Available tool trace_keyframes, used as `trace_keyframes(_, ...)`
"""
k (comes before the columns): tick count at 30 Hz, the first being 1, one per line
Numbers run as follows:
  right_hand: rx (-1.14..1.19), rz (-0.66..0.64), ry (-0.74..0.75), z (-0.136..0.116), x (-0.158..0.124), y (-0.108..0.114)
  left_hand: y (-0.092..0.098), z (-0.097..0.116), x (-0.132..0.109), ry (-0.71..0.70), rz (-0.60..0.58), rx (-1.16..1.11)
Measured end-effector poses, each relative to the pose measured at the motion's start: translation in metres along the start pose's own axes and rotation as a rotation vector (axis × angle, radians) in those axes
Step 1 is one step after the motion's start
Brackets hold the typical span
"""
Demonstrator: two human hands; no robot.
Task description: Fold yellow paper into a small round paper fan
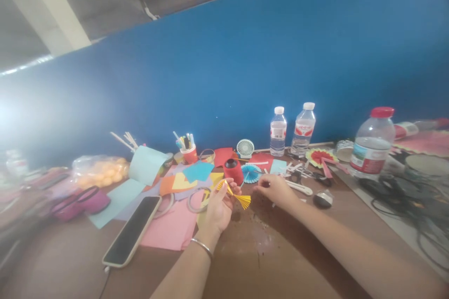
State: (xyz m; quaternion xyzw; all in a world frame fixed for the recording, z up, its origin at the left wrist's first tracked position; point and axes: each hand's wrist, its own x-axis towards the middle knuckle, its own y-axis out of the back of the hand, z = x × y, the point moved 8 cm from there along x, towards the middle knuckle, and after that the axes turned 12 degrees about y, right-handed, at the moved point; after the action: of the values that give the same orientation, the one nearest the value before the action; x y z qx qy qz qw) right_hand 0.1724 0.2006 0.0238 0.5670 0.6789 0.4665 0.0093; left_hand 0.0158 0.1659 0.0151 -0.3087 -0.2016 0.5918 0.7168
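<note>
Between the thumb and fingers of my left hand (220, 205) is a piece of yellow pleated paper (242, 201), pinched at its middle so both ends fan out like a bow. My right hand (275, 190) is off to the right of it, fingertips pressed together low over the table. Whatever those fingertips hold, if anything, is too small to make out. Just behind my hands stands a red spool (234, 173) with a dark top. A blue pleated paper rosette (250, 174) lies between the spool and my right hand.
Coloured paper sheets (170, 229) and a phone (133, 231) lie to the left. Behind are a cup of pens (189, 153), a small fan (245, 148) and water bottles (278, 133). A utility knife (299, 188), paper scraps and black cables (396, 205) are at right.
</note>
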Motion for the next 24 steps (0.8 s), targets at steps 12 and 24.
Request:
trace_keyframes(12,0.105,-0.05,-0.079,0.008,-0.004,-0.007,0.003,-0.003,0.0,0.018,0.022,-0.022)
trace_keyframes(24,-0.581,-0.298,0.193,-0.026,-0.012,-0.017,0.004,-0.002,0.0,0.005,0.04,-0.002)
